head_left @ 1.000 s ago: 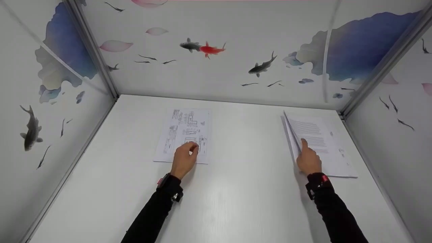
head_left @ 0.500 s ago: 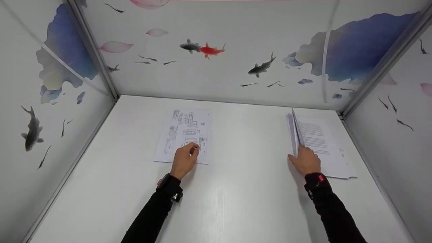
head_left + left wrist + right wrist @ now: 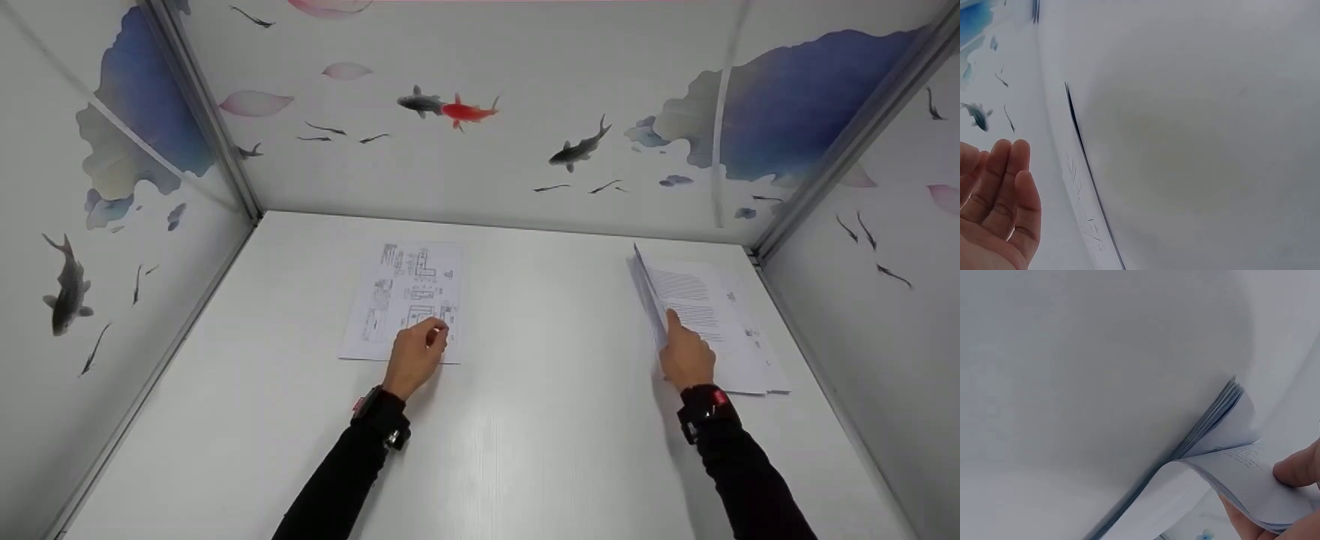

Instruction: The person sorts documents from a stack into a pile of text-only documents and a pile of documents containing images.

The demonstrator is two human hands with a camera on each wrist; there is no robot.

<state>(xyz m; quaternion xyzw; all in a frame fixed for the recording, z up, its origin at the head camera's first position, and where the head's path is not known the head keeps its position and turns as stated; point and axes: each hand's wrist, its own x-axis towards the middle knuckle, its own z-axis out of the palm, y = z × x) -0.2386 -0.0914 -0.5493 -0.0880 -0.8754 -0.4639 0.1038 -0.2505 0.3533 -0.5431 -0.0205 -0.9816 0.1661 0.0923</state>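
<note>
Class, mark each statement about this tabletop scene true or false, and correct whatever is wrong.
1. The right hand pinches pages of the printed stack. True.
2. The left hand holds a pen. False: no pen shows in it.
3. The technical drawing lies left of the printed stack. True.
4. The red fish rests on the table. False: it is pictured on the back wall.
5. Both sleeves are black. True.

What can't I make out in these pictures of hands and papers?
Head view: print on the paper stack, too small to read.
Head view: lower edge of the drawing sheet, partly hidden by the left hand.
Left wrist view: part of that hand, cut off by the left edge.
Right wrist view: much of the right hand, cut off by the right edge.
</note>
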